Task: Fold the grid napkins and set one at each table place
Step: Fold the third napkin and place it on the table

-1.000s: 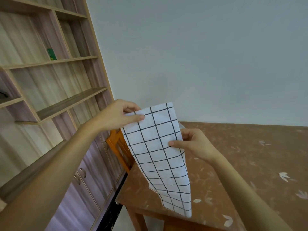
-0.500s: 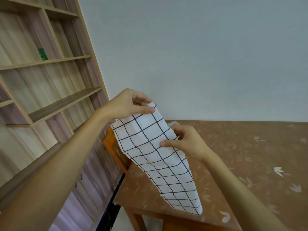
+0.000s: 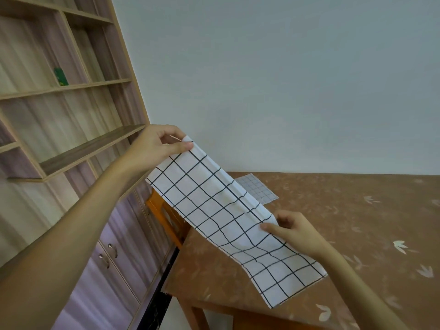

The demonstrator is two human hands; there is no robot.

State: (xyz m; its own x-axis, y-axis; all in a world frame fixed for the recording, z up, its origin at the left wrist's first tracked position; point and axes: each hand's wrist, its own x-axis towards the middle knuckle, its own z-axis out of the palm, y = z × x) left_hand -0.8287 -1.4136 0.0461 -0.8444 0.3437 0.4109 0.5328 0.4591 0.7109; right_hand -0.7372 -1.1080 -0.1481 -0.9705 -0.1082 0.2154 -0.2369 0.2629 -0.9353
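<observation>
Though dangled upright a second ago, now holds napkin [image 3: 214,210] aslant over table [image 3: 345,222], pinched topside by left hand [image 3: 154,146], mid-edge by right hand [image 3: 295,231], seemingly readying next fold.

Grid napkin [image 3: 214,210] slants taut in midair (second napkin [image 3: 258,189] lies flat).

Grey wall [image 3: 285,79], wooden shelving [image 3: 90,151] left, leaf-patterned brown table [image 3: 357,222], perhaps an orange chair [image 3: 163,211].

Desk [image 3: 333,222]: right, against the far wall.
Held napkin [image 3: 214,210]: over the desk's left edge, left grip [image 3: 154,146] at its far end, right grip [image 3: 292,229] nearer.
Second napkin [image 3: 258,188]: on the desk, behind the held napkin.
Chair [image 3: 164,215]: between desk and shelving.
Shelving [image 3: 71,151]: far left.
</observation>
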